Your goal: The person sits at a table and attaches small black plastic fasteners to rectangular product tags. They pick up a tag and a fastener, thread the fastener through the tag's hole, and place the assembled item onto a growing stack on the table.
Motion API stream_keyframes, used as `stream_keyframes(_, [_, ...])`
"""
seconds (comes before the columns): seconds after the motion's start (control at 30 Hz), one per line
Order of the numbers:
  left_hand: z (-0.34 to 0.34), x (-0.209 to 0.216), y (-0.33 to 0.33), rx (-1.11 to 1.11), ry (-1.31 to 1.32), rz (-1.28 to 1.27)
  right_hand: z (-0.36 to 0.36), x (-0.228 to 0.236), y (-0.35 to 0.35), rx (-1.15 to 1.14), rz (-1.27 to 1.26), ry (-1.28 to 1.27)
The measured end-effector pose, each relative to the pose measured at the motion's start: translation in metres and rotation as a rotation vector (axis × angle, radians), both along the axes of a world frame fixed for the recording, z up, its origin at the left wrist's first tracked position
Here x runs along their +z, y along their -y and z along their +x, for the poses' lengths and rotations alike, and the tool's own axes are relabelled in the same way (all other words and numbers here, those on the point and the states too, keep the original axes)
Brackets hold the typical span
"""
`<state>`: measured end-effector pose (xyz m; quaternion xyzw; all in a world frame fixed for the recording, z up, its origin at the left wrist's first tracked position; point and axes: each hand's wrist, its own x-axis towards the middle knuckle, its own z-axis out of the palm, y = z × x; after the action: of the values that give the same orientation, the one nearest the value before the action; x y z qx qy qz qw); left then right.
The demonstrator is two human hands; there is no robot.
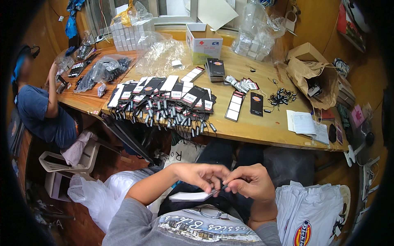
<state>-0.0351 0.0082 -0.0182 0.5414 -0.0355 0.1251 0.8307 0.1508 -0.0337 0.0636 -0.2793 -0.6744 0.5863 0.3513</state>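
Note:
Above my lap, my left hand [201, 177] holds a white hang tag [189, 197] near its right end, fingers bent over it. Just to the right, my right hand [251, 181] pinches a thin dark string [221, 188] beside the tag's end. Both hands nearly touch. How the string meets the tag is too small to tell. On the table beyond lies a wide heap of black and white hang tags [164, 96], with small black-and-white string seals [176, 117] hanging over the front edge.
Right of the heap lie a stack of black tags [215, 69], loose tags [256, 103], a tangle of string seals [283, 97] and a notebook [303, 123]. A paper bag [312, 82] stands farther right. White shirts [305, 213] are piled beside me. Another person [45, 110] sits at left.

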Motion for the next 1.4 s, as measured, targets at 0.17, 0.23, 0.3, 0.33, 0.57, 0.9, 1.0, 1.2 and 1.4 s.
stream_keyframes(0.17, [-0.030, 0.031, -0.012, 0.202, -0.111, 0.278, -0.007, 0.024, -0.014, -0.056, 0.290, 0.139])
stream_keyframes(0.23, [-0.034, 0.052, -0.013, 0.258, -0.050, 0.174, -0.018, 0.037, -0.019, -0.091, 0.369, 0.074])
stream_keyframes(0.3, [-0.027, 0.059, -0.017, 0.121, -0.009, 0.192, -0.020, 0.049, -0.026, -0.082, 0.365, 0.119])
stream_keyframes(0.33, [-0.022, 0.061, -0.016, 0.057, -0.018, 0.163, -0.022, 0.051, -0.032, -0.094, 0.493, 0.105])
stream_keyframes(0.57, [-0.034, 0.075, -0.036, 0.456, -0.099, 0.742, -0.025, 0.063, -0.045, -0.180, 0.510, 0.083])
stream_keyframes(0.9, [-0.116, 0.067, -0.139, 1.366, -0.868, 1.620, -0.078, -0.022, -0.076, -0.147, 0.737, 0.267])
stream_keyframes(1.0, [-0.121, 0.070, -0.125, 1.193, -1.066, 1.710, -0.054, -0.032, -0.089, -0.121, 0.576, 0.327])
stream_keyframes(1.2, [-0.060, 0.082, -0.156, 1.070, -0.802, 1.724, 0.071, -0.023, -0.201, -0.544, 0.304, 0.747])
stream_keyframes(1.4, [0.047, 0.042, -0.223, 0.726, -0.909, 1.514, 0.093, -0.042, -0.263, -0.327, 0.309, 1.264])
